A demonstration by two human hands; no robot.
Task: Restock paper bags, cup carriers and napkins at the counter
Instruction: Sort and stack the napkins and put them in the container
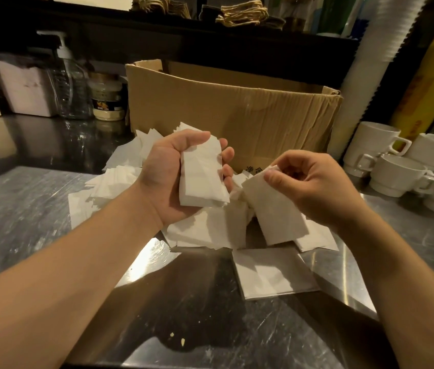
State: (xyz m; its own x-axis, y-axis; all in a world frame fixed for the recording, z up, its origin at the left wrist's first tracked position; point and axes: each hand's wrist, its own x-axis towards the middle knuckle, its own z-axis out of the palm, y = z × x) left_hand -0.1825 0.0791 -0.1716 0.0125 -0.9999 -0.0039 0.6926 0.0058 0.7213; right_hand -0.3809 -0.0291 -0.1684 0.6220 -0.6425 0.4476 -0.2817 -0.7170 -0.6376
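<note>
My left hand (168, 174) grips a small stack of folded white napkins (201, 179), palm up, above the counter. Just to its right, my right hand (314, 185) pinches the top corner of a single folded napkin (274, 209) between thumb and fingers. Under both hands lies a loose heap of white napkins (120, 179) spread over the steel counter (24, 209). One flat napkin (272, 272) lies apart, nearer to me. An open cardboard box (237, 110) stands right behind the heap.
White napkin holders (24, 86), a clear pump bottle (70, 83) and a jar (106, 99) stand at the back left. Stacked white mugs (397, 166) and a tall column of white cups (370, 62) crowd the right. Brown paper-bag handles (242, 12) show on the dark shelf above.
</note>
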